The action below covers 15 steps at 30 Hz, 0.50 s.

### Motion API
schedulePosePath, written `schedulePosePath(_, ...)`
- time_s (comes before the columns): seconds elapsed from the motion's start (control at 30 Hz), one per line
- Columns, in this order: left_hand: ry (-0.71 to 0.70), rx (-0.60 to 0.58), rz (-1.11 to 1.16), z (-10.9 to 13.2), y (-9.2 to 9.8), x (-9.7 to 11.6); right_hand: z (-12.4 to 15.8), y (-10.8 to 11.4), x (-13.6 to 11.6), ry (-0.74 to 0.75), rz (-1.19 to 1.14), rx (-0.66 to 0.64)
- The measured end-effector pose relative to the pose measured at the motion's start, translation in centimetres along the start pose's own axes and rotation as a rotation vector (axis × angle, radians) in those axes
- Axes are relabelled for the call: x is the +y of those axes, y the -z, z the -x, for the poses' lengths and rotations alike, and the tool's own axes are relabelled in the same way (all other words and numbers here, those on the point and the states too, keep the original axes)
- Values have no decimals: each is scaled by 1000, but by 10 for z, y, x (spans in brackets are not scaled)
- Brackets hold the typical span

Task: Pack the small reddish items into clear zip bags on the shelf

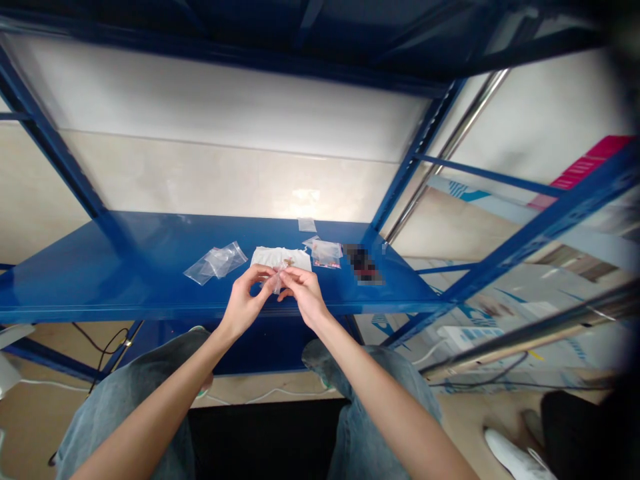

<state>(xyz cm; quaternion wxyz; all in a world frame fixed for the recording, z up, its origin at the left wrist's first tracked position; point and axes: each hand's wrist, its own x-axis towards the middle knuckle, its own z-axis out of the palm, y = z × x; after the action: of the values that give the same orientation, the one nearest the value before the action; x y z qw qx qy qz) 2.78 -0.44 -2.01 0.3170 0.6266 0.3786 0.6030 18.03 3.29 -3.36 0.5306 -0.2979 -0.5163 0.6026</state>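
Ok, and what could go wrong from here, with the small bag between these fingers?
The small clear plastic bag is pinched by the left hand and right hand; the tiny brownish item at it could slip and fall. The glossy blue metal shelf has a front edge just below the hands, so a dropped piece might go over. The other clear bag could perhaps get mixed up.

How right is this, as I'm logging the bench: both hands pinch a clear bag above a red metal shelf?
Wrong colour: the metal shelf is blue, not red, in the head view. The left hand and right hand do pinch the clear bag above it.
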Motion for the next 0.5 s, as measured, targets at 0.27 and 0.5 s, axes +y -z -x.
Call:
schedulePosePath(0.27,4,-13,-35,2,-4,-3,2,-2,-7,44,29,143)
schedulePosePath(0.5,-9,45,-139,0,0,-7,2,-1,-4,38,62,45)
